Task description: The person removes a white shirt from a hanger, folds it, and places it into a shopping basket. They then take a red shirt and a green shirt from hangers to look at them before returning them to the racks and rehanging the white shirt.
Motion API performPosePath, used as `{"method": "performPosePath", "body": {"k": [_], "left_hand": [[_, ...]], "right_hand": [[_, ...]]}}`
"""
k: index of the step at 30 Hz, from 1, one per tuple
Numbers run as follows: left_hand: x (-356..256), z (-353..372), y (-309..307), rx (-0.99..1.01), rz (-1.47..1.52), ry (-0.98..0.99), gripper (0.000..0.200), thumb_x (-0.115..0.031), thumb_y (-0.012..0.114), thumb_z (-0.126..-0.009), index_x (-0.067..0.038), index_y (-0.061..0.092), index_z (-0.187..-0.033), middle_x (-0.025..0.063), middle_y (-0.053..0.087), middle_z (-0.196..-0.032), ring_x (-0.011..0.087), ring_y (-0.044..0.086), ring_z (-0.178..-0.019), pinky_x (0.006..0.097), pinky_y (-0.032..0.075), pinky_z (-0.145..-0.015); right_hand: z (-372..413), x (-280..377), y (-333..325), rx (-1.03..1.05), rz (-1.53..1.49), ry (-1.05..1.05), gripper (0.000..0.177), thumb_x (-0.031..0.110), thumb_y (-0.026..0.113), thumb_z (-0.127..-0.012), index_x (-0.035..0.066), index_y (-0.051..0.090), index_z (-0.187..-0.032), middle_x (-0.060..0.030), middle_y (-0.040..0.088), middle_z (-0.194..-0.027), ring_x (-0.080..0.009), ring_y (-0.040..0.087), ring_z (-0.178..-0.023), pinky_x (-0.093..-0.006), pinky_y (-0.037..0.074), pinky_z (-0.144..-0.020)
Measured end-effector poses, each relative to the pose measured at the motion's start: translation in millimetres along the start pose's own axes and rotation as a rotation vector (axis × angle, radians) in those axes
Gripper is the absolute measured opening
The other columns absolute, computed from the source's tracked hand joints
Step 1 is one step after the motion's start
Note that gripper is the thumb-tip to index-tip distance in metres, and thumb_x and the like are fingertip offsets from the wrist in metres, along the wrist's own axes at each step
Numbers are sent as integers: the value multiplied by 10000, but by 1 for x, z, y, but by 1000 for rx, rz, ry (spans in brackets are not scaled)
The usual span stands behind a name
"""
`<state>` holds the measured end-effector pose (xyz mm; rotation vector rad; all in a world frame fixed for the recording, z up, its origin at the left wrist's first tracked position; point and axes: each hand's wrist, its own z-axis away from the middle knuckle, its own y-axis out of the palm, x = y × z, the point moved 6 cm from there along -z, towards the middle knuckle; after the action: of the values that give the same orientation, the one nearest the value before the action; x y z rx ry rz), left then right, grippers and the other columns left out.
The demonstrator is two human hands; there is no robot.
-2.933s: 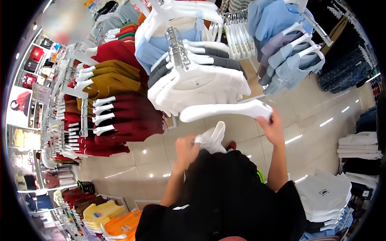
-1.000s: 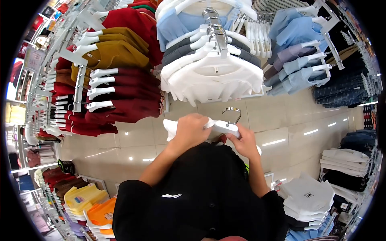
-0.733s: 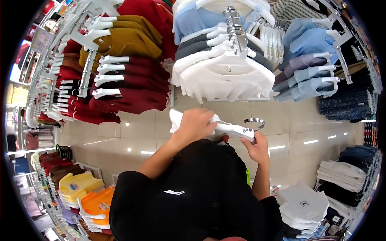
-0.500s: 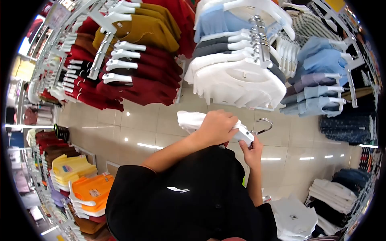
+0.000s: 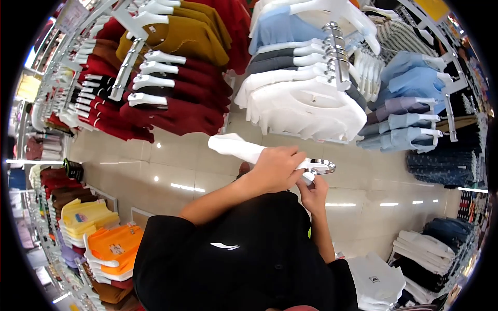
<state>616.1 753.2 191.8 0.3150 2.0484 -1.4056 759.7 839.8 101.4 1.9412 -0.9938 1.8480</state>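
A white garment [image 5: 237, 147] stretches out to the left in front of my chest, bunched lengthwise. My left hand [image 5: 278, 167] is closed over it from above. At its right end are a white hanger [image 5: 308, 178] and its shiny metal hook [image 5: 328, 165], which points right. My right hand [image 5: 314, 193] pinches the hanger's end from below, thumb and fingers together. Most of the hanger is hidden by the garment and my left hand. Beyond my hands, several white tops [image 5: 306, 106] hang on a display rail.
Dark red tops [image 5: 181, 111] hang at the left and light blue ones [image 5: 402, 137] at the right. Folded orange shirts [image 5: 116, 246] lie lower left, a white shirt stack [image 5: 376, 280] lower right. Tiled floor [image 5: 358, 186] runs between the racks.
The hook has turned and swung down and left, nearer my right hand. The garment reaches farther left and higher. Both hands have shifted slightly, my right one left and down.
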Motion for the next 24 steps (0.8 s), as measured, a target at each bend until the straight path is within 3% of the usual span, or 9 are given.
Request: {"method": "performPosePath", "body": {"k": [5, 8, 9, 12, 13, 16, 19, 24], "left_hand": [[-2, -7, -20, 89, 63, 82, 292, -296, 715, -827, -42, 630, -943, 117, 602, -821, 342, 628, -729, 434, 483, -607], [1, -8, -20, 74, 55, 125, 366, -359, 759, -833, -38, 632, -952, 118, 597, -814, 346, 628, -715, 432, 491, -599], [4, -7, -17, 64, 52, 140, 392, -382, 774, -835, -36, 632, -955, 118, 594, -811, 347, 629, -711, 432, 494, -597], [14, -4, -11, 29, 48, 131, 440, -414, 800, -823, -32, 633, -964, 125, 604, -824, 355, 633, -731, 437, 504, -617], [19, -4, -12, 0, 46, 78, 426, -397, 804, -835, -31, 631, -970, 133, 613, -827, 367, 632, -746, 440, 502, -627], [26, -11, -35, -14, 80, 23, 425, -378, 823, -820, -36, 626, -979, 143, 628, -838, 375, 632, -761, 432, 498, -629], [25, -15, -61, -59, 160, 1, 418, -335, 867, -778, -32, 610, -908, 135, 596, -794, 337, 579, -702, 381, 480, -606], [14, -18, -86, 4, 101, 3, 437, -338, 891, -729, -28, 620, -875, 111, 588, -763, 309, 552, -658, 358, 465, -580]], "right_hand": [[-18, 23, -2, -35, 8, -172, 246, 27, 799, -796, -36, 693, -1009, -146, 723, -874, -236, 686, -713, -324, 529, -626], [-22, 21, -4, 131, 237, -205, 312, 38, 812, -771, -37, 692, -1049, -156, 721, -887, -261, 689, -701, -338, 542, -651], [-22, 14, -4, 126, 131, -48, 386, 80, 806, -782, -27, 675, -1129, -172, 716, -972, -292, 700, -807, -358, 553, -744], [-41, 23, -22, 417, 203, 72, 429, 108, 778, -819, -30, 641, -1202, -171, 699, -1052, -280, 683, -987, -374, 527, -874], [-47, 38, -34, 449, 67, 81, 384, 118, 711, -889, -11, 631, -1242, -147, 686, -1123, -261, 631, -1139, -371, 481, -971], [-53, 0, -86, 313, -62, 47, 314, 101, 648, -933, 11, 642, -1233, -110, 679, -1149, -228, 620, -1134, -371, 473, -977], [-43, -44, -117, 144, -65, 187, 275, 89, 604, -954, 24, 652, -1216, -94, 666, -1197, -206, 634, -1059, -354, 494, -934], [-25, -48, -70, 149, -280, 200, 274, 25, 592, -934, 17, 663, -1198, -99, 666, -1228, -163, 650, -951, -312, 527, -862]]}}
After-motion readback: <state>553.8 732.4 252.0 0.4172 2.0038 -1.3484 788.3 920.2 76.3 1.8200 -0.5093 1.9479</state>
